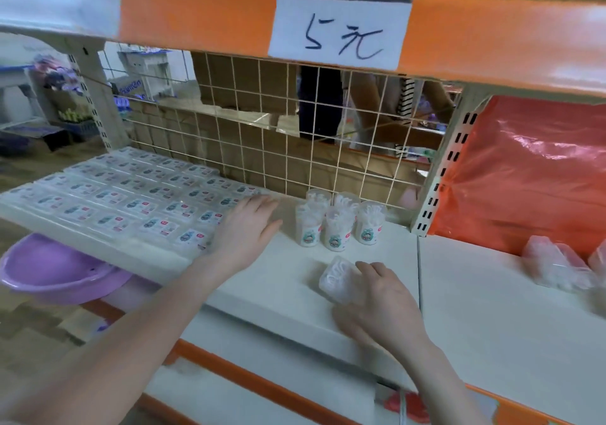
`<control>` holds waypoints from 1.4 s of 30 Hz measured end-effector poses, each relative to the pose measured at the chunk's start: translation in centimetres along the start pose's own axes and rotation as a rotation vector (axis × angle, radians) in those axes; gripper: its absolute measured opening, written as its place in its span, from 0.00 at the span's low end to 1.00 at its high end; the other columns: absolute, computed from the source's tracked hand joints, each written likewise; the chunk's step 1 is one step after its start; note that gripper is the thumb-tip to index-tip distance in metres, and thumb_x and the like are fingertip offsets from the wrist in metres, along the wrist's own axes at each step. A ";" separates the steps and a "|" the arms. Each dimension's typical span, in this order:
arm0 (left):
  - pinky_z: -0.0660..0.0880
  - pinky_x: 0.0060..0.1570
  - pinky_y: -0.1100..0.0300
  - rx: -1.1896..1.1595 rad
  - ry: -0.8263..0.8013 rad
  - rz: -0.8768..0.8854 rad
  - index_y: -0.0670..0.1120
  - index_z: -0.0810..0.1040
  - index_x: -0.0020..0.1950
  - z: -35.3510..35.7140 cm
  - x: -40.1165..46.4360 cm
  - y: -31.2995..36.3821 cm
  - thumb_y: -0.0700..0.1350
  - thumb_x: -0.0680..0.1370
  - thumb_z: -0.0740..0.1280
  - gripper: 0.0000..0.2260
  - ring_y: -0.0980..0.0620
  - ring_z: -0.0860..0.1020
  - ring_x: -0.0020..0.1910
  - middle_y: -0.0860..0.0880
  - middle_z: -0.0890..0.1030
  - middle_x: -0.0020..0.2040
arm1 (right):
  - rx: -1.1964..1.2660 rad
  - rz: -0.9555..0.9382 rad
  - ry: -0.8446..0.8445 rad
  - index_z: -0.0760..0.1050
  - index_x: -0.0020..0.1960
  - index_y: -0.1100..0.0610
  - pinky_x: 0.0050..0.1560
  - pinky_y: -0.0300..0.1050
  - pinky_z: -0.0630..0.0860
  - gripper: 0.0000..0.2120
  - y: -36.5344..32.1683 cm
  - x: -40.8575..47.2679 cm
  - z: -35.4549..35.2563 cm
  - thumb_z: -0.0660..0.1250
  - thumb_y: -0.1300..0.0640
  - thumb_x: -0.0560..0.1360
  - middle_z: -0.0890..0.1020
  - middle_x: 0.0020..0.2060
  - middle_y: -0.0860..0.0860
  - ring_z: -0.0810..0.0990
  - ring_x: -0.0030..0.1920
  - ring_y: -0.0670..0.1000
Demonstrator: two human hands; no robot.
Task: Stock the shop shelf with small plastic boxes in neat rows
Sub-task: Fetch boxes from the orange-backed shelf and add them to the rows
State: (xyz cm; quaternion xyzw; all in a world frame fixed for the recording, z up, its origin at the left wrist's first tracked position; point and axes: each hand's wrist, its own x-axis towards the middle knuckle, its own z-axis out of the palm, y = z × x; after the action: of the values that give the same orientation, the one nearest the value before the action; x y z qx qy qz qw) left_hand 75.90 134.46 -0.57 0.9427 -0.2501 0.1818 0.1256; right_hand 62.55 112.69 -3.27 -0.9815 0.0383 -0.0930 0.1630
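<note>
Right hand [382, 296] grips a clear plastic box [339, 282] lying on the shelf [492, 309], fingers curled over its near end; left hand [244, 227] rests flat, fingers straight and together, against the flat labelled boxes [124, 191] laid in rows. The gripped box's contents are blurred. Five upright tubs [336, 221] behind it hold cotton swabs.

A shop is shown: a metal shelf [295, 296] with an orange edge strip [203, 21] carries a handwritten price tag [339, 31] reading "5 元". Small boxes [131, 195] are laid out in rows, and tubs of cotton swabs [337, 224] are grouped beside them. A wire grid [278, 149] forms the back, with cartons [242, 86] and more shelving [144, 70] seen behind
</note>
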 end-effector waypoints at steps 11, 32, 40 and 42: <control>0.57 0.69 0.56 -0.004 -0.030 -0.023 0.44 0.70 0.70 -5.1 -8.5 -16.1 0.51 0.81 0.59 0.20 0.49 0.63 0.71 0.47 0.68 0.71 | -0.001 0.036 0.021 0.67 0.66 0.56 0.55 0.45 0.69 0.28 -15.3 1.0 4.8 0.68 0.48 0.70 0.73 0.58 0.52 0.71 0.60 0.54; 0.56 0.72 0.52 -0.044 -0.165 -0.042 0.47 0.66 0.73 -4.8 -6.8 -30.4 0.52 0.81 0.56 0.21 0.49 0.58 0.74 0.48 0.63 0.74 | 0.021 0.068 0.019 0.65 0.70 0.55 0.52 0.41 0.68 0.31 -26.6 9.3 8.6 0.67 0.54 0.68 0.72 0.61 0.51 0.71 0.62 0.53; 0.56 0.72 0.53 -0.040 -0.148 -0.098 0.46 0.68 0.72 -4.1 -5.7 -33.8 0.51 0.81 0.58 0.20 0.49 0.59 0.74 0.48 0.65 0.73 | 0.002 0.023 -0.100 0.67 0.66 0.56 0.50 0.44 0.70 0.27 -29.8 13.7 10.5 0.67 0.55 0.68 0.74 0.59 0.54 0.71 0.60 0.55; 0.56 0.71 0.54 -0.047 -0.149 -0.084 0.45 0.68 0.71 -4.0 -5.3 -34.3 0.51 0.81 0.58 0.20 0.49 0.60 0.73 0.47 0.66 0.73 | -0.029 0.029 -0.119 0.68 0.66 0.56 0.53 0.45 0.71 0.27 -30.3 14.3 10.7 0.66 0.56 0.68 0.74 0.60 0.54 0.71 0.60 0.55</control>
State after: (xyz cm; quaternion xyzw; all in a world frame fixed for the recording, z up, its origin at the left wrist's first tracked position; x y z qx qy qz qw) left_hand 88.25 166.99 -4.14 0.9601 -0.2233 0.0999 0.1360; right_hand 80.02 143.17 -0.87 -0.9869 0.0441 -0.0315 0.1521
